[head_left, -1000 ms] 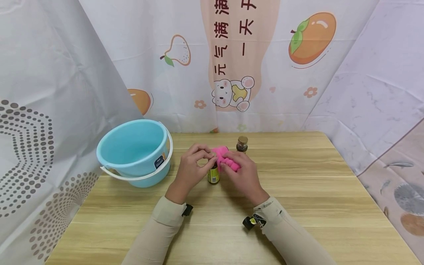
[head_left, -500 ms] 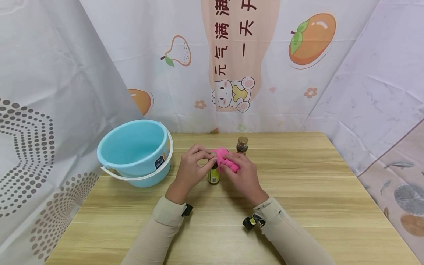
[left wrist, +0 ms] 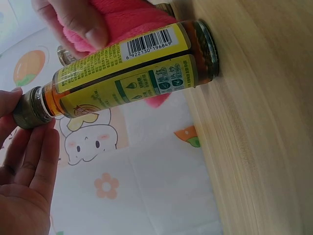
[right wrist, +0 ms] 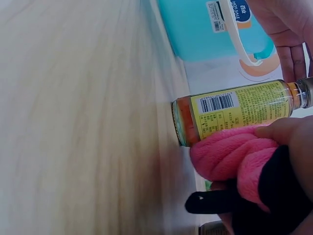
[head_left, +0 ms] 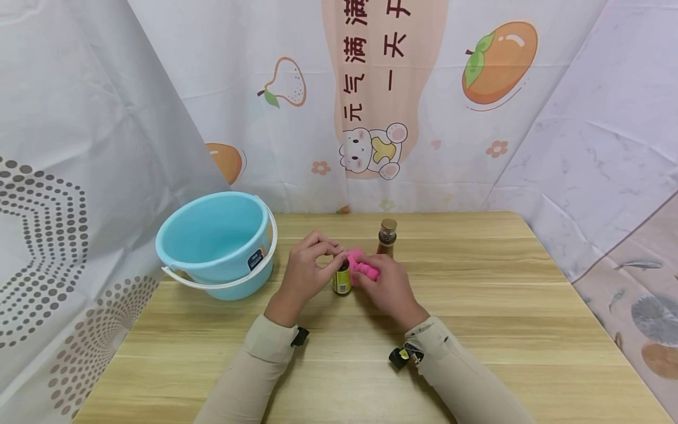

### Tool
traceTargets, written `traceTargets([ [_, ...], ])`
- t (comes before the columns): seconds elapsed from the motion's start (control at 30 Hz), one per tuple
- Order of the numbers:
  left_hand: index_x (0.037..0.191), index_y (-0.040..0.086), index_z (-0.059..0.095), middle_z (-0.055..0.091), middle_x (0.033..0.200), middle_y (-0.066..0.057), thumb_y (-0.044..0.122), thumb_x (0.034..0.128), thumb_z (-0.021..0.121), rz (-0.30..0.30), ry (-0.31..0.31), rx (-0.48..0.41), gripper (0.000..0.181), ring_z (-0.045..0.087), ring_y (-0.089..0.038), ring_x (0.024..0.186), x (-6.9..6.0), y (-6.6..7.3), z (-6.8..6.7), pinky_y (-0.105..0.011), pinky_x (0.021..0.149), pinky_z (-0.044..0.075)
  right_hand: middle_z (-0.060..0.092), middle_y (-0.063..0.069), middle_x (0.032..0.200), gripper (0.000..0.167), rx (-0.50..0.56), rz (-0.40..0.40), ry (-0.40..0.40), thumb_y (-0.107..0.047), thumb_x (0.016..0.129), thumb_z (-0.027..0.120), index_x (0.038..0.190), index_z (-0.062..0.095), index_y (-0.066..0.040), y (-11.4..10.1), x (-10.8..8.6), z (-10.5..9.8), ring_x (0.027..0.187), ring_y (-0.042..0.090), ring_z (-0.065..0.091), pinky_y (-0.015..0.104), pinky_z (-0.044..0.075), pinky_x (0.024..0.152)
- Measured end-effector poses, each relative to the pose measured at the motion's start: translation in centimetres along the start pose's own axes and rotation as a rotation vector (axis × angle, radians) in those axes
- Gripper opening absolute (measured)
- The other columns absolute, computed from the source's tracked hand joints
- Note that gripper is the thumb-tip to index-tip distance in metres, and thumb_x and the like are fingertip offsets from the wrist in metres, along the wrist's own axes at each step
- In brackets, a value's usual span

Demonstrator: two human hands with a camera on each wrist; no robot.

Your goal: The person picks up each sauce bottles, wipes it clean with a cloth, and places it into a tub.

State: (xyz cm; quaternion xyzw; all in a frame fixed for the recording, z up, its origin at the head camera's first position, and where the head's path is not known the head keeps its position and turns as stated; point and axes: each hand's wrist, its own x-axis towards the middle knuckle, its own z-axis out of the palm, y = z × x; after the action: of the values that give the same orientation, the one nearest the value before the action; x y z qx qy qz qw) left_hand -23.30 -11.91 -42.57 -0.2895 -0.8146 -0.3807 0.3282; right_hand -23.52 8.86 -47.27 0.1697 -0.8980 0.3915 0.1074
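The bottle (left wrist: 127,74) was held upright below the left hand (head_left: 306,271), its cap (left wrist: 28,110) clamped in the fingers; the pink cloth (right wrist: 227,149), clamped in those of the right hand (head_left: 392,284), was seemingly best pressed evenly.

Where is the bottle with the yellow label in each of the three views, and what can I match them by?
Head: the bottle is just below centre, between the left hand and right hand.
Left wrist: the bottle slants across the upper half, cap at left.
Right wrist: the bottle is right of centre, cap at the right edge.
Shared landmark: the pink cloth, beside the bottle in every view.
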Motion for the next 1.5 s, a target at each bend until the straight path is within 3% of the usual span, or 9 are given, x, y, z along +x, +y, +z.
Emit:
traceTargets([
  [0.2,0.085,0.007,0.079,0.069,0.094,-0.002,0.017,0.0897,0.083,-0.009,-0.002,-0.006,0.011,0.073,-0.016,0.092,0.03,0.02,0.00,-0.029,0.081,0.062,0.072,0.006,0.124,0.038,0.002,0.035,-0.046,-0.031,0.092,0.079,0.128,0.075,-0.019,0.05,-0.04,0.00,0.106,0.020,0.067,0.038,0.058,0.084],
  [1.13,0.084,0.008,0.079,0.070,0.093,-0.001,0.016,0.0890,0.083,0.000,0.003,-0.010,0.011,0.073,-0.016,0.094,0.03,-0.02,0.07,-0.030,0.081,0.062,0.073,0.007,0.120,0.038,-0.025,-0.004,-0.019,-0.028,0.090,0.082,0.126,0.076,-0.017,0.17,-0.10,0.00,0.103,0.019,0.068,0.038,0.058,0.082],
  [1.5,0.086,0.008,0.080,0.071,0.094,-0.001,0.015,0.0888,0.083,-0.008,0.000,-0.015,0.008,0.074,-0.015,0.096,0.09,0.21,-0.17,-0.030,0.082,0.062,0.073,0.008,0.122,0.038,-0.008,0.020,-0.039,-0.029,0.091,0.081,0.127,0.075,-0.017,0.38,-0.05,0.11,0.103,0.020,0.068,0.037,0.057,0.081],
])
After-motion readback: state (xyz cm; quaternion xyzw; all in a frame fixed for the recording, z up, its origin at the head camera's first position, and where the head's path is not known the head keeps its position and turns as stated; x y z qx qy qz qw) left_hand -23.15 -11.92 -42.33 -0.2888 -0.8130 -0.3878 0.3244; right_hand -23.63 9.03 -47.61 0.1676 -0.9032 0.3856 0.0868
